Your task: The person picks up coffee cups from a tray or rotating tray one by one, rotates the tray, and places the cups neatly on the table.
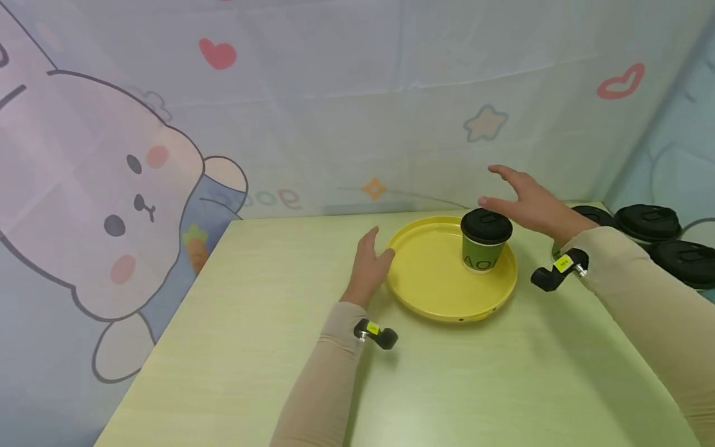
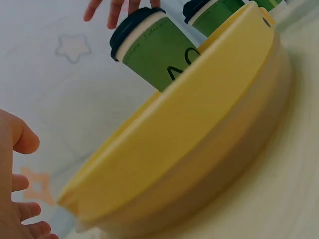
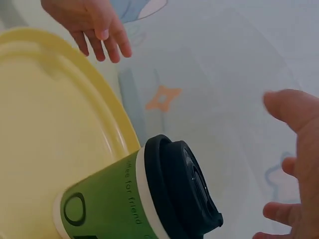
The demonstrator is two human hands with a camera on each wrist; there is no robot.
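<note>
A green paper coffee cup (image 1: 481, 248) with a black lid stands upright on the right part of a round yellow tray (image 1: 430, 285). My right hand (image 1: 527, 202) hovers just above and behind the lid, fingers spread and thumb apart from them. In the right wrist view the lid (image 3: 179, 189) shows with a gap between it and the fingers. At the tray's left rim is my left hand (image 1: 368, 267), its fingers extended and holding nothing. The left wrist view shows the fingers of the left hand (image 2: 22, 199) beside the tray's wall (image 2: 189, 129).
Several more lidded cups (image 1: 648, 222) stand together at the table's right end, by the right forearm. A printed cloth (image 1: 357, 105) hangs along the back edge of the pale table (image 1: 251, 347). Each wrist carries a small black camera (image 1: 375, 333).
</note>
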